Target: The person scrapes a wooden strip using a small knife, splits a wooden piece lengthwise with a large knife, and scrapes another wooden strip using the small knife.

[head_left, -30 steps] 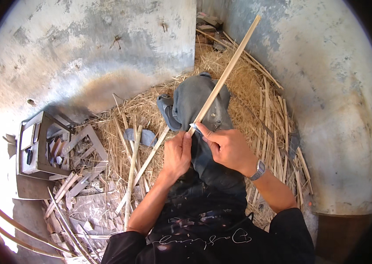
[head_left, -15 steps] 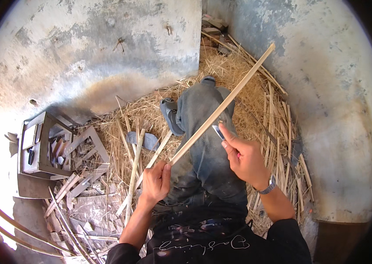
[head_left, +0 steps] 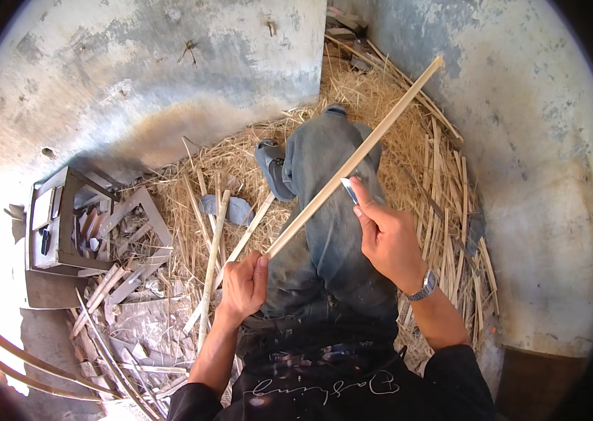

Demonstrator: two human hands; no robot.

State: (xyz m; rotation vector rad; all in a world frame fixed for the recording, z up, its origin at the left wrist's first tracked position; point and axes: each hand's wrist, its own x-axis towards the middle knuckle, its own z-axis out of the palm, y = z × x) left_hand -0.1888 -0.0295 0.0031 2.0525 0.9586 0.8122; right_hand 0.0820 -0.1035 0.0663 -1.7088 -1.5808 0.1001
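Note:
A long pale strip of split wood or bamboo (head_left: 373, 139) slants across my lap, its far end up toward the right wall. Its near end is gripped in my left hand (head_left: 244, 288), thumb pressed along it. My right hand (head_left: 391, 235) is closed round a small knife (head_left: 349, 191), whose handle is mostly hidden in the fingers. The short shiny blade points up and left, at or just beside the strip's edge; I cannot tell if they touch. A metal watch is on my right wrist.
Shavings (head_left: 359, 91) cover the floor around my legs. Several finished-looking strips (head_left: 443, 203) lie along the right wall, and others (head_left: 216, 252) lean by my left knee. A wooden frame box (head_left: 65, 224) with scraps stands at the left. A grey stone-like slab (head_left: 239, 210) lies near my foot.
My right hand with the knife has moved slightly up, and the blade is nearer the strip. The left hand keeps its hold; the view has shifted a little.

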